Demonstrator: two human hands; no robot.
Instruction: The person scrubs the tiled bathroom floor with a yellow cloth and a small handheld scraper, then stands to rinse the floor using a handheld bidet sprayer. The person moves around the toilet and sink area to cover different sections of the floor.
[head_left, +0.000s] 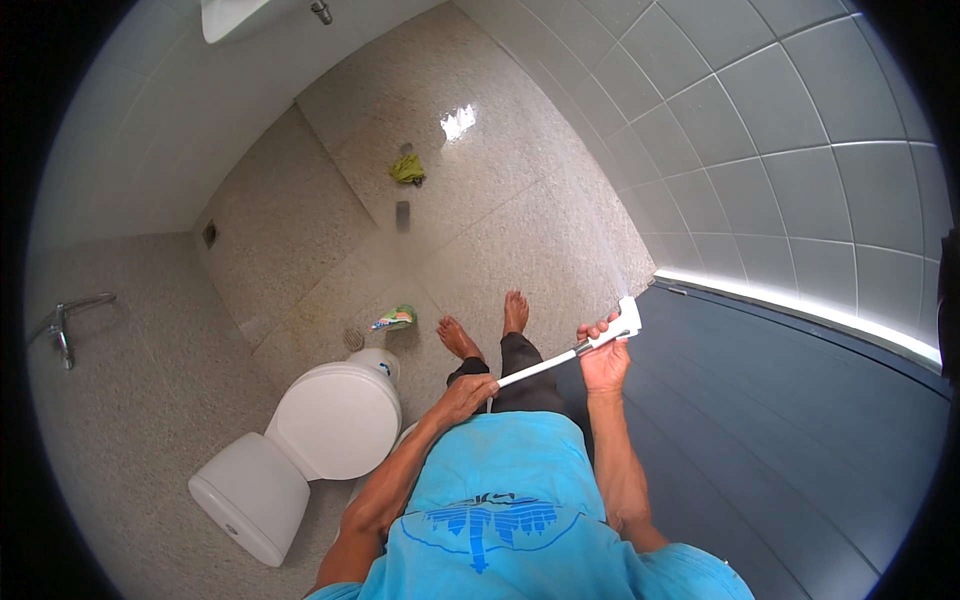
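Note:
My right hand (605,365) is closed around a white handheld bidet sprayer (624,320), its head toward the tiled wall. A faint spray of water (612,268) seems to leave the head toward the foot of that wall. From the sprayer's lower end a white hose (538,370) runs down to the left. My left hand (468,397) grips this hose in front of my waist, close to my thighs. Past the left hand, the hose is mostly hidden behind the hand and my shirt.
A white toilet (338,420), lid down, stands at my left. Near its front lie a green-and-white packet (395,318) and a small round brush-like thing (353,339). Farther off are a yellow-green cloth (407,169) and a floor drain (209,234). A grey door (760,430) is at right.

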